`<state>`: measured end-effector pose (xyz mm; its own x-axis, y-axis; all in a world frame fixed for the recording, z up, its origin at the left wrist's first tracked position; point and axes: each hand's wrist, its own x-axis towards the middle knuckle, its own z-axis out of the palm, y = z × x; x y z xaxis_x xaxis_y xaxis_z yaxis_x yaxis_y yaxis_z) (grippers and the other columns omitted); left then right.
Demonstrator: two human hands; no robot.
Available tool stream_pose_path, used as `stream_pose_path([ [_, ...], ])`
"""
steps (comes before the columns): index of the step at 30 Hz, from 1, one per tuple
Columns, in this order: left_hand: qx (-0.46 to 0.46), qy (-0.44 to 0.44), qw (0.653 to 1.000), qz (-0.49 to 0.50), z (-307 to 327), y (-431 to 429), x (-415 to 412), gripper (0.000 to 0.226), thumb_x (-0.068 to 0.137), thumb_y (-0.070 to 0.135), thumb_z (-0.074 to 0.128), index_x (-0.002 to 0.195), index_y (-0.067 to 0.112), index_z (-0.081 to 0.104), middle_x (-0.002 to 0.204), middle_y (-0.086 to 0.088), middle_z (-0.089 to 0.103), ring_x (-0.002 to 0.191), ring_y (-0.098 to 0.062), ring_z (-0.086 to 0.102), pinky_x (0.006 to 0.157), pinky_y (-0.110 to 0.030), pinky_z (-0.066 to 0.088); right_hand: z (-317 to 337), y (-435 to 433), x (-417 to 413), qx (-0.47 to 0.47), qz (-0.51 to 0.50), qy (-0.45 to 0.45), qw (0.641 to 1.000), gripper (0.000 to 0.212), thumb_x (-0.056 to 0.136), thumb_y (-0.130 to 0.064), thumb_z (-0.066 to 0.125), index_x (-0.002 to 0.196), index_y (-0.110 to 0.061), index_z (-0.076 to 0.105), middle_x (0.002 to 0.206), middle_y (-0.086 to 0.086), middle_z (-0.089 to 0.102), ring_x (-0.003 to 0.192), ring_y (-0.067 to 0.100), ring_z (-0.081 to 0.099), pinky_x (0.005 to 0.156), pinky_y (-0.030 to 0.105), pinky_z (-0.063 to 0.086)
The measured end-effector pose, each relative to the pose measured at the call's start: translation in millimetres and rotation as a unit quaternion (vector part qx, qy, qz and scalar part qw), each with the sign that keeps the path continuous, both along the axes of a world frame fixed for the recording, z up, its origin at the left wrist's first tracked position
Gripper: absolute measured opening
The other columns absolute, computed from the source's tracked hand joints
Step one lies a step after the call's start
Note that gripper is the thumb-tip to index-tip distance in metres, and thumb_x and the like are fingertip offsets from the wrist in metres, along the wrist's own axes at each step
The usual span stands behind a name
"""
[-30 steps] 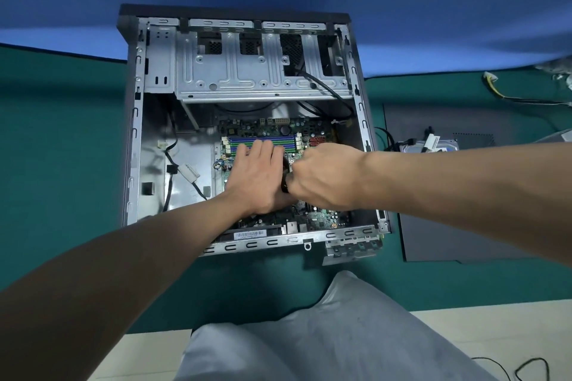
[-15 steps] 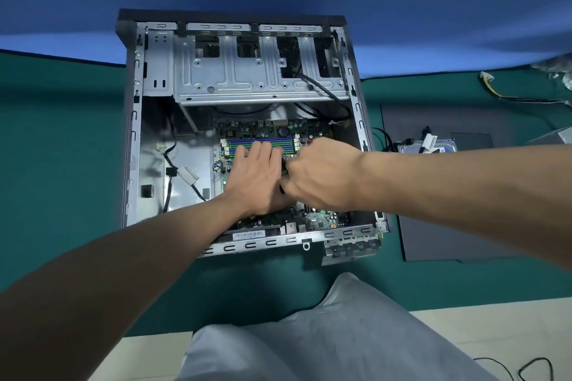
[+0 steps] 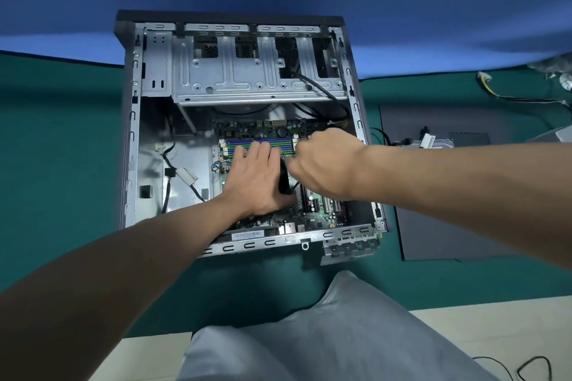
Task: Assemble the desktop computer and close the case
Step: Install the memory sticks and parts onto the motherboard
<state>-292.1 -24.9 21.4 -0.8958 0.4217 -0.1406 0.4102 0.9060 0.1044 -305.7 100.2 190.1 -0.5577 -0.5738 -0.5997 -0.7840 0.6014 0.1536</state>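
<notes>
Since a moment ago the right hand [image 3: 325,161] has slid a little toward the far end of the case. More of the black part [image 3: 283,178] between the two hands now shows. The left hand [image 3: 257,179] has hardly moved.

Biggest of all is the green worktop [image 3: 62,164]. The computer case [image 3: 131,133] lies on its side in the middle of it, open side up. A dark side panel [image 3: 433,226] lies flat on the worktop just right of the case, so the case is not closed yet. Inside, a silver drive cage [image 3: 235,80] fills the far end. The green motherboard [image 3: 322,219] sits at the near end.

Both hands are down in the case, close together over the middle of the motherboard. The left hand lies flat, and its straight fingers reach the blue and green memory slots [image 3: 263,144]. It touches the black part, but I cannot tell if the thumb grips it. The right hand is curled up tight beside the top of the black part. Its fingertips are hidden, so I cannot tell what it holds. A thin black wire [image 3: 295,185] shows just below it.

I think the step is fixing the black part onto the motherboard. Next it likely needs a steady, even push or fastening, and its wire plugged in. The side panel would go on much later.
</notes>
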Motion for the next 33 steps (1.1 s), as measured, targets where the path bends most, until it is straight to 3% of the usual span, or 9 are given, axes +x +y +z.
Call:
stream_pose_path([
  [3, -0.004, 0.003, 1.000, -0.002, 0, 0, 0, 0.082, 0.064, 0.087, 0.034, 0.101, 0.014, 0.045, 0.089, 0.000, 0.031, 0.081, -0.020, 0.028, 0.073, -0.039, 0.019, -6, 3, 6, -0.017, 0.022, -0.014, 1.000, 0.019, 0.097, -0.012, 0.038, 0.093, -0.010, 0.056, 0.082, 0.005, 0.054, 0.067, 0.023, 0.043, 0.057, 0.032, 0.035],
  [6, -0.015, 0.001, 1.000, 0.002, 0, 2, -1, 0.089, 0.063, 0.090, 0.032, 0.107, 0.013, 0.046, 0.091, 0.000, 0.033, 0.082, -0.020, 0.030, 0.074, -0.040, 0.021, -12, -7, 1, -0.093, -0.370, -0.094, 0.919, 0.004, 0.092, -0.009, 0.048, 0.089, -0.009, 0.051, 0.091, 0.008, 0.053, 0.075, 0.020, 0.048, 0.065, 0.029, 0.042],
  [9, -0.023, 0.000, 1.000, 0.000, 1, 3, -1, 0.090, 0.063, 0.089, 0.034, 0.110, 0.013, 0.045, 0.092, 0.000, 0.032, 0.083, -0.020, 0.029, 0.074, -0.040, 0.021, -17, -6, -15, -0.125, -0.492, -0.187, 0.841, 0.008, 0.094, -0.005, 0.049, 0.085, -0.006, 0.050, 0.082, 0.007, 0.050, 0.069, 0.018, 0.046, 0.067, 0.027, 0.040],
  [14, -0.004, -0.007, 1.000, 0.005, 3, 1, 0, 0.085, 0.064, 0.088, 0.036, 0.107, 0.015, 0.044, 0.090, 0.001, 0.031, 0.082, -0.019, 0.027, 0.075, -0.040, 0.021, 1, -9, -1, 0.076, -0.177, -0.154, 0.969, 0.036, 0.096, -0.004, 0.043, 0.131, 0.001, 0.041, 0.112, 0.014, 0.056, 0.070, 0.020, 0.053, 0.046, 0.023, 0.038],
  [18, -0.010, -0.016, 1.000, 0.000, 1, -1, 1, 0.083, 0.069, 0.088, 0.035, 0.106, 0.014, 0.041, 0.092, 0.000, 0.029, 0.084, -0.020, 0.026, 0.077, -0.041, 0.022, 4, 3, 4, 0.019, 0.138, 0.008, 0.990, 0.024, 0.099, -0.012, 0.034, 0.105, -0.009, 0.057, 0.081, 0.004, 0.050, 0.056, 0.020, 0.034, 0.045, 0.030, 0.025],
  [22, -0.023, -0.012, 1.000, 0.005, 3, 2, 0, 0.087, 0.066, 0.089, 0.036, 0.108, 0.014, 0.042, 0.094, 0.000, 0.030, 0.085, -0.020, 0.027, 0.075, -0.041, 0.019, 0, 1, 2, -0.027, -0.088, -0.076, 0.993, 0.020, 0.093, -0.009, 0.040, 0.073, -0.009, 0.042, 0.062, 0.003, 0.033, 0.059, 0.022, 0.042, 0.052, 0.029, 0.034],
  [26, -0.026, -0.007, 1.000, 0.007, 4, 2, 0, 0.088, 0.064, 0.089, 0.038, 0.109, 0.013, 0.043, 0.093, 0.000, 0.029, 0.084, -0.019, 0.026, 0.075, -0.040, 0.021, -7, -8, -5, -0.064, -0.364, -0.151, 0.917, 0.020, 0.094, -0.006, 0.041, 0.074, -0.009, 0.043, 0.084, 0.009, 0.054, 0.065, 0.018, 0.049, 0.052, 0.026, 0.042],
  [30, -0.019, -0.025, 0.999, 0.004, 4, 0, -1, 0.087, 0.067, 0.086, 0.038, 0.117, 0.014, 0.043, 0.093, 0.001, 0.027, 0.085, -0.019, 0.022, 0.077, -0.040, 0.021, 3, -16, 2, 0.047, -0.213, -0.168, 0.961, 0.036, 0.096, -0.003, 0.042, 0.131, 0.002, 0.039, 0.115, 0.014, 0.051, 0.085, 0.022, 0.052, 0.068, 0.023, 0.043],
  [33, 0.009, -0.029, 0.999, 0.014, 5, 0, 1, 0.079, 0.070, 0.082, 0.042, 0.112, 0.015, 0.045, 0.091, 0.001, 0.029, 0.085, -0.019, 0.025, 0.080, -0.042, 0.025, 2, -14, 8, 0.067, 0.073, -0.026, 0.995, 0.025, 0.097, -0.007, 0.038, 0.118, -0.004, 0.052, 0.108, 0.012, 0.056, 0.059, 0.017, 0.036, 0.050, 0.025, 0.032],
])
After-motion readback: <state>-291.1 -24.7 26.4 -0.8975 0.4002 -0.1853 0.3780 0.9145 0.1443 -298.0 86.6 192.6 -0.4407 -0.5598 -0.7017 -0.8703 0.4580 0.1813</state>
